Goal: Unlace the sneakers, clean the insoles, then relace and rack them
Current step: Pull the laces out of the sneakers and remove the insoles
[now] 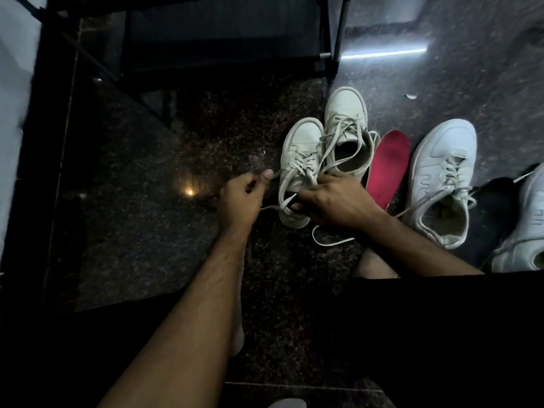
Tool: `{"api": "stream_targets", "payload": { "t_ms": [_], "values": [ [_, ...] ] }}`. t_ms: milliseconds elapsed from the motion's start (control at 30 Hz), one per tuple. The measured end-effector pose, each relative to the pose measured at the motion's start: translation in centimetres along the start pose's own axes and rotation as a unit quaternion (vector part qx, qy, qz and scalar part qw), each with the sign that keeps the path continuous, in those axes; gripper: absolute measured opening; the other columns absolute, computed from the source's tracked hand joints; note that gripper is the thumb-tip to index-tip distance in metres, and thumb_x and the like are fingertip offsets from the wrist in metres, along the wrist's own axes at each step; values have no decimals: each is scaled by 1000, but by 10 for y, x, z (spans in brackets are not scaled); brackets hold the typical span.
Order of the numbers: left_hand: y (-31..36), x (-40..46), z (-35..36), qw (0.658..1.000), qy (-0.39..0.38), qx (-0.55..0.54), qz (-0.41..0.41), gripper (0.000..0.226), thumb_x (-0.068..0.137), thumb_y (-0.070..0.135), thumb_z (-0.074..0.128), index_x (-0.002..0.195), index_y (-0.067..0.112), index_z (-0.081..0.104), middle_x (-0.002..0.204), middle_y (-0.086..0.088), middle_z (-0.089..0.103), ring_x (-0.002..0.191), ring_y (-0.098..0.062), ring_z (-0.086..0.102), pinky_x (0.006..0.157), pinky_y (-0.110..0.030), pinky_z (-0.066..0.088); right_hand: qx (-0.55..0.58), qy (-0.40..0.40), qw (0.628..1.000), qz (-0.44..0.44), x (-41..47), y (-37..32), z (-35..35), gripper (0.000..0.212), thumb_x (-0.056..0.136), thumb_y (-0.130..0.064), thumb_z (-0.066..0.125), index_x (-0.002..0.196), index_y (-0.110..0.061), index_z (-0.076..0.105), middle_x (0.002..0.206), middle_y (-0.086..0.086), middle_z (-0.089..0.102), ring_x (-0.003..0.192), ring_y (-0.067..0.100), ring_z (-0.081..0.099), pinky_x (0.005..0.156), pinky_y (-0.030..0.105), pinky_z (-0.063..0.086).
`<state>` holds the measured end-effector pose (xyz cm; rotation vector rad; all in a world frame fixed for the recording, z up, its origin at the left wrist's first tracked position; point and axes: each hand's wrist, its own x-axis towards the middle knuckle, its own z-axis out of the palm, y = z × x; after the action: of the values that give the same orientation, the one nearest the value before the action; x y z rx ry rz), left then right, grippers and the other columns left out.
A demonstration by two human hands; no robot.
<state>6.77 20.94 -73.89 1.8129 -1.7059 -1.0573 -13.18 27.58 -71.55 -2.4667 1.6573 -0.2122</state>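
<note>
Pinching a lace end point(275, 173) between thumb and forefinger, the left hand point(240, 198) draws it out to the left of the near sneaker point(298, 160). The right hand point(335, 198) is closed over the collar and tongue of that sneaker, steadying it; its fingers appear to hold a lace loop as well, though this cannot be confirmed.

Just to the right and farther away, touching the near sneaker, stands its mate point(347, 128), with loose laces and an open mouth. A red insole point(390, 163) lies right of that pair. Farther right is a whiter sneaker point(441, 178), its laces slack, then a dark insole point(494, 207), then part of another sneaker point(527, 231) at the right edge.

Probable faults:
- The near sneaker's lower eyelets are crossed and snug. A hard pull on one end may bind the lace rather than feed it.
- A slack lace point(329, 241) trails on the floor below the right wrist. It may catch under the arm.
- The loose laces of the two touching sneakers overlap. The wrong lace may be picked up.

The surface is a dark speckled polished stone floor point(147, 172), reflecting a small lamp; it is paler grey at far right. The room is dim. A black rack point(223, 36) stands at the far side.
</note>
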Motion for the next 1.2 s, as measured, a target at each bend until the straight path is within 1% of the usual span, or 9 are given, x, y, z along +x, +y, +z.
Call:
{"api": "stream_targets", "payload": {
  "t_ms": [67, 167, 367, 467, 567, 667, 900, 1000, 1200],
  "values": [
    [8, -7, 3, 992, -119, -38, -25, 53, 87, 60, 65, 72, 10, 66, 43, 1, 53, 36, -9, 43, 43, -23, 32, 11, -32, 999, 8, 2, -3, 2, 36, 93, -50, 38, 85, -27, 64, 67, 1, 66, 66, 27, 65, 58, 35, 45],
    [11, -14, 7, 987, -160, -16, -25, 52, 85, 53, 72, 75, 3, 61, 45, -6, 57, 34, -14, 46, 38, -20, 32, -26, -9, 999, 41, 1, -11, 1, 41, 94, -50, 35, 84, -27, 68, 64, -2, 65, 57, 23, 65, 46, 25, 30],
    [18, -17, 4, 969, -219, -70, -88, 57, 90, 40, 72, 80, -15, 60, 46, -8, 57, 33, -20, 50, 39, -24, 40, -15, -3, 993, 114, -12, -26, 12, 48, 101, -50, 25, 105, -22, 64, 116, -4, 63, 74, 24, 65, 45, 29, 36],
    [20, -18, -1, 965, -232, -97, -77, 40, 91, 29, 74, 67, 1, 59, 43, -3, 53, 32, -15, 46, 40, -21, 38, -7, -4, 991, 136, -16, -26, 14, 42, 103, -48, 26, 123, -25, 55, 139, -9, 53, 81, 23, 67, 47, 31, 40],
    [8, -9, -12, 998, -49, -30, -27, 38, 87, 39, 74, 60, 18, 58, 47, 3, 57, 37, -15, 53, 44, -26, 45, -2, -19, 990, 137, -11, -27, 10, 36, 103, -42, 31, 125, -24, 53, 133, -7, 57, 80, 27, 69, 46, 33, 44],
    [3, 6, -26, 990, 130, 48, 12, 25, 80, 50, 73, 78, 26, 63, 70, 7, 64, 62, -15, 60, 59, -33, 51, -15, -59, 988, 142, -3, -27, 0, 17, 101, -33, 41, 114, -27, 50, 108, -2, 65, 72, 32, 68, 44, 32, 37],
    [27, 4, 5, 986, -154, 21, 54, 34, 85, 24, 74, 118, 20, 70, 103, -2, 73, 85, -16, 69, 84, -35, 59, -92, -141, 980, 108, 32, -35, -12, 29, 101, -27, 41, 115, -19, 65, 104, 4, 70, 94, 30, 69, 62, 31, 38],
    [28, 7, 9, 977, -177, 70, 94, 40, 88, 17, 66, 128, 20, 66, 116, -4, 71, 100, -20, 69, 95, -37, 55, -111, -170, 976, 75, 43, -33, -10, 34, 102, -29, 37, 121, -17, 63, 114, 4, 69, 101, 27, 68, 66, 31, 39],
    [36, 16, 7, 977, -180, 56, 103, 34, 90, 5, 66, 124, 9, 67, 109, -7, 74, 97, -14, 71, 85, -20, 54, -93, -256, 958, 86, 59, -26, -7, 36, 103, -32, 38, 128, -15, 57, 130, 4, 63, 117, 24, 62, 86, 34, 46]
  ]
}}
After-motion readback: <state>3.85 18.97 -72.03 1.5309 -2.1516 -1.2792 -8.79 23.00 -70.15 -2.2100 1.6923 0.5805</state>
